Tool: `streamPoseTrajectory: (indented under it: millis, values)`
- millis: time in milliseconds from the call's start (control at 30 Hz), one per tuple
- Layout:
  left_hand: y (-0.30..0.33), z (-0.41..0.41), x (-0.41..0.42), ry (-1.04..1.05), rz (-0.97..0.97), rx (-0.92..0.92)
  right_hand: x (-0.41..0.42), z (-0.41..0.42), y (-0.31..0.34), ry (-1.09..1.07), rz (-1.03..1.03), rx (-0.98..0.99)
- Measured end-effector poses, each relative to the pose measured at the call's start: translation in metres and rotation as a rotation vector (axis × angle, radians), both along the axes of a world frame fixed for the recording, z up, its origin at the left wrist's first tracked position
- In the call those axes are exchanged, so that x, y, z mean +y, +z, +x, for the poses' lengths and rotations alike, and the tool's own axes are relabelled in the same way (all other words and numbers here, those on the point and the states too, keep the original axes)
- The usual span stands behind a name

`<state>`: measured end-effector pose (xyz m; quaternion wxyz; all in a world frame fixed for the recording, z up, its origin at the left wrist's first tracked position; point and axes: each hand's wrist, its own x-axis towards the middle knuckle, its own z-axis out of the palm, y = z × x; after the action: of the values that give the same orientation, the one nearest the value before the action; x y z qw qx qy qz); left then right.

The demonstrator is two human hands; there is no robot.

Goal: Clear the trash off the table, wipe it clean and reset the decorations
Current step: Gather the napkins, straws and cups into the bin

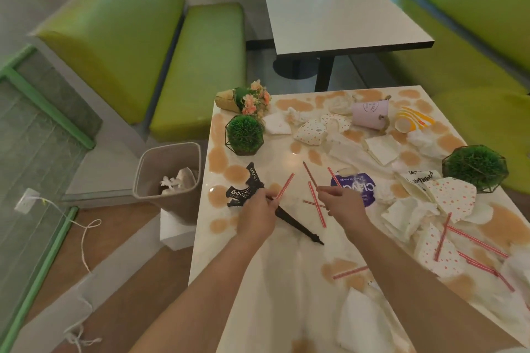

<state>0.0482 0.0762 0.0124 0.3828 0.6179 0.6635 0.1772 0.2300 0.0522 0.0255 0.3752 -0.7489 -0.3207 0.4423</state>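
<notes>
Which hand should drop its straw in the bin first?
Probably the left hand: it pinches a red-striped paper straw at the table edge nearest the grey plastic bin; the right hand is farther.

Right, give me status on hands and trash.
Left hand pinches one striped straw; right hand pinches another. Bin sits left of table. Toppled Eiffel Tower model lies under the left hand.

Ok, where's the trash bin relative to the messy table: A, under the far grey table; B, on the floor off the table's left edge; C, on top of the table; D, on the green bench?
B: the trash bin stands on the floor just off the left edge of the stained table, with white trash already inside.
</notes>
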Motion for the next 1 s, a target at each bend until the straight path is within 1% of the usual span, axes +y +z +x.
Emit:
streamPoseTrajectory:
  millis: [100, 200, 333, 400, 467, 633, 733, 867, 1000]
  values:
    - [0.017, -0.031, 0.020, 0.133, 0.033, -0.091, 0.022, -0.039, 0.009, 0.010, 0.027, 0.046]
    - [0.029, -0.067, 0.043, 0.211, 0.076, -0.142, 0.045, -0.082, 0.016, 0.063, 0.052, 0.025]
    - [0.034, -0.127, 0.070, 0.353, 0.103, -0.260, 0.078, -0.144, 0.027, 0.136, 0.084, 0.017]
    - [0.030, -0.159, 0.085, 0.415, 0.060, -0.281, 0.094, -0.172, 0.031, 0.174, 0.088, -0.007]
    - [0.024, -0.188, 0.101, 0.446, -0.009, -0.263, 0.110, -0.199, 0.033, 0.222, 0.080, -0.043]
    - [0.006, -0.247, 0.139, 0.531, -0.142, -0.260, 0.144, -0.259, 0.025, 0.337, -0.001, -0.095]
    - [0.003, -0.268, 0.154, 0.514, -0.163, -0.236, 0.162, -0.286, 0.018, 0.365, -0.051, -0.120]
    - [-0.003, -0.286, 0.161, 0.389, -0.179, -0.120, 0.183, -0.316, 0.002, 0.393, -0.084, -0.157]
    - [-0.009, -0.292, 0.158, 0.400, -0.131, -0.133, 0.193, -0.327, -0.012, 0.438, -0.083, -0.229]
